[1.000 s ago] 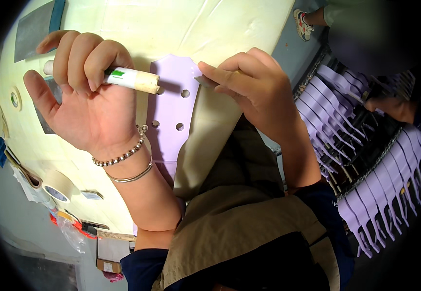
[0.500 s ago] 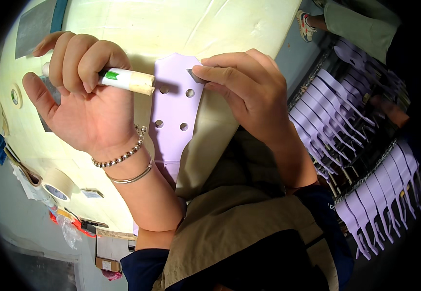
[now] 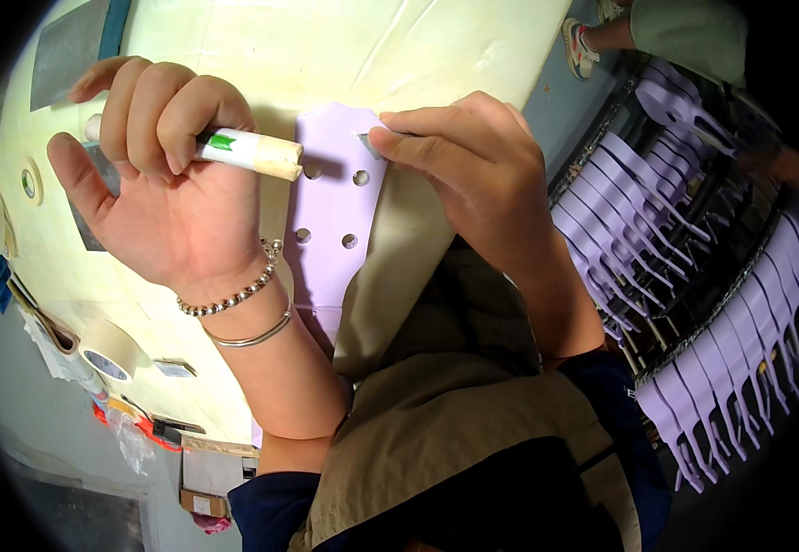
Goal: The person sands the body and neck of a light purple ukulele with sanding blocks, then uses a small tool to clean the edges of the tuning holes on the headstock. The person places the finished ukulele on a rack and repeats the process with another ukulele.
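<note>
A lilac guitar headstock (image 3: 331, 207) with several round holes lies over the pale covered table, its wider end away from me. My right hand (image 3: 482, 166) pinches a small grey folded piece, which looks like sandpaper (image 3: 371, 145), against the upper right edge of the headstock. To the left, my left hand (image 3: 165, 166) is raised palm up, its fingers curled round a thick white marker (image 3: 243, 152) with a green mark and a cream end. That cream end hangs over the headstock's left edge. My left thumb sticks out, off the marker.
Rolls of tape (image 3: 110, 350) lie along the table's left side, near a cardboard box (image 3: 205, 497). Grey sheets (image 3: 68, 55) lie at the far left. At right, racks hold rows of lilac parts (image 3: 712, 377); another person's leg and shoe (image 3: 580, 51) show beyond.
My left hand and the marker have shifted slightly right. The grey piece has moved a little along the headstock's edge. At right, a lilac part and the other person have moved.
</note>
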`<state>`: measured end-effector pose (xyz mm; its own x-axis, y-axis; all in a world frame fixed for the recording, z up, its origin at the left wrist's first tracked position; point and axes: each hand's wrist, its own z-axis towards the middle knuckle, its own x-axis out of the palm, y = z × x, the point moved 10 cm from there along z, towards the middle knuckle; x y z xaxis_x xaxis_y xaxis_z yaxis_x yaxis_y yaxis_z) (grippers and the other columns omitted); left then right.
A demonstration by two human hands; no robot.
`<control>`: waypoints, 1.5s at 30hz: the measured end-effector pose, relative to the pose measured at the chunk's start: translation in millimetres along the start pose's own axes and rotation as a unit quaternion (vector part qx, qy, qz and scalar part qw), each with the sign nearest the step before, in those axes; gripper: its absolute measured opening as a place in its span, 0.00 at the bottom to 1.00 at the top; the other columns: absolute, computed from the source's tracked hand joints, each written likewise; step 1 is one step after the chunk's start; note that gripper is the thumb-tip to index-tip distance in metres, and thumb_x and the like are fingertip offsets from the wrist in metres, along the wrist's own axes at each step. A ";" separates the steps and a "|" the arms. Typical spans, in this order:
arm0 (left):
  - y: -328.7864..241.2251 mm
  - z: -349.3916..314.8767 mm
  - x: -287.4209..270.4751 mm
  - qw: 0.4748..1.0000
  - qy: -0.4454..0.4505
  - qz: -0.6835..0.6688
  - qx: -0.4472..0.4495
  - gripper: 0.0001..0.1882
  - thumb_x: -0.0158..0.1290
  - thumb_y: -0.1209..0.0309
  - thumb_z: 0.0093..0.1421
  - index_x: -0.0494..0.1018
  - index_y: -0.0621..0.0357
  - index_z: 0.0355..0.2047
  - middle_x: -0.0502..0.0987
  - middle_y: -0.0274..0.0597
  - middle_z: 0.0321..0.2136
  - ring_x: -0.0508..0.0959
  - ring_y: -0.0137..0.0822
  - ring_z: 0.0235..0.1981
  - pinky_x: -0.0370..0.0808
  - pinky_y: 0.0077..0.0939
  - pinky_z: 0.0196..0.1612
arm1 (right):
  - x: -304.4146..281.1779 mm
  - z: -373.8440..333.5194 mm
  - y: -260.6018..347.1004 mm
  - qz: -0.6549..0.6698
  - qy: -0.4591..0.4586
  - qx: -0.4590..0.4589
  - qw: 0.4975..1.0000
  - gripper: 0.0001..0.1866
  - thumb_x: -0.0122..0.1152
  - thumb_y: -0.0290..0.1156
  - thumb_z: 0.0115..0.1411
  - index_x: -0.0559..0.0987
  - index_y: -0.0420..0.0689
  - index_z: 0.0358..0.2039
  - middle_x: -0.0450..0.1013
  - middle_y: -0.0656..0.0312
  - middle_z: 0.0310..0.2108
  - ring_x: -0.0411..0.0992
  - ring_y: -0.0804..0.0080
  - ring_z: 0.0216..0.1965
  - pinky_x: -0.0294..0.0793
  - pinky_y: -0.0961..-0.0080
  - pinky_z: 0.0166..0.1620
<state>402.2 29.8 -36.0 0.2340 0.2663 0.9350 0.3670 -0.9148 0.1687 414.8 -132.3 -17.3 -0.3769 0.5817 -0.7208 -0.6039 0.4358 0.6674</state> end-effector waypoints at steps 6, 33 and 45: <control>0.6 1.0 1.3 1.000 0.003 -0.007 0.007 0.07 0.50 0.69 0.51 0.65 0.56 0.29 0.57 0.27 0.10 0.53 0.23 0.12 0.54 0.18 0.18 | 0.9 -1.2 -7.6 0.043 -0.010 0.047 0.998 0.12 0.63 0.24 0.45 0.81 0.55 0.31 0.77 0.75 0.33 0.70 0.74 0.29 0.63 0.76 0.32; 2.1 -0.2 -0.6 1.000 0.001 -0.003 0.001 0.07 0.50 0.69 0.52 0.65 0.56 0.29 0.56 0.26 0.10 0.53 0.23 0.12 0.54 0.18 0.18 | 2.4 0.5 -9.8 0.053 -0.004 0.059 0.997 0.12 0.64 0.25 0.44 0.82 0.56 0.30 0.77 0.75 0.30 0.71 0.74 0.28 0.64 0.77 0.30; 0.6 0.3 0.2 1.000 0.004 -0.003 0.005 0.07 0.50 0.70 0.51 0.65 0.56 0.29 0.57 0.26 0.10 0.54 0.23 0.12 0.54 0.18 0.18 | 1.7 4.2 3.2 -0.009 -0.051 0.029 0.998 0.15 0.66 0.22 0.42 0.82 0.52 0.33 0.77 0.72 0.34 0.68 0.73 0.27 0.66 0.79 0.34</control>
<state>402.7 29.4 -35.8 0.2254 0.2689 0.9364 0.3775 -0.9102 0.1705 415.2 -127.0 -15.7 -0.2913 0.6399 -0.7112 -0.5674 0.4829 0.6669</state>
